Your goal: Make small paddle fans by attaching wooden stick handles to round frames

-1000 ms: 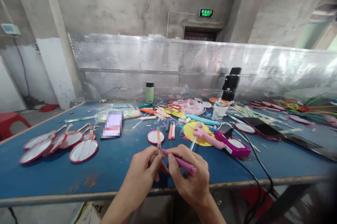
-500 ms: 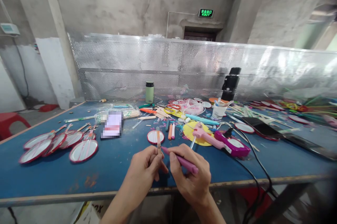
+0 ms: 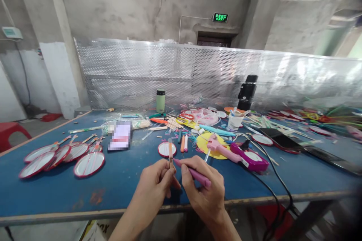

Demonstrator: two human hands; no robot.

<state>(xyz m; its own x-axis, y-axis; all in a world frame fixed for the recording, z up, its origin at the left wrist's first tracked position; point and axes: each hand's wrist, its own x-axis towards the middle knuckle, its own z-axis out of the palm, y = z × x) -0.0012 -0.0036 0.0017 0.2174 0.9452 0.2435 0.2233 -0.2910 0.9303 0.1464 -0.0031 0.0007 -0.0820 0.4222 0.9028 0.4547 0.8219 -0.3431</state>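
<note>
Near the table's front edge, my left hand (image 3: 155, 184) pinches a wooden craft stick (image 3: 170, 148) upright; its upper part is coloured orange and grey. A second stick end (image 3: 177, 183) pokes out below those fingers. My right hand (image 3: 204, 186) grips a purple marker (image 3: 199, 177) like a pen, its tip at or very near the stick's side. I cannot tell whether they touch. Just behind lies a round white disc with a red rim (image 3: 162, 149). Orange and pink markers (image 3: 184, 143) lie right of it, with a dark one alongside.
Several red-rimmed discs with sticks (image 3: 89, 164) lie at left, near a phone (image 3: 120, 135). A pink glue gun (image 3: 223, 147) rests on a yellow disc, beside a purple power block (image 3: 251, 158) with cables. Bottles (image 3: 160, 101) stand behind, before a perforated metal screen (image 3: 135, 67).
The view has tilted up slightly. Both hands keep their holds on the stick and marker, and their positions barely differ.
</note>
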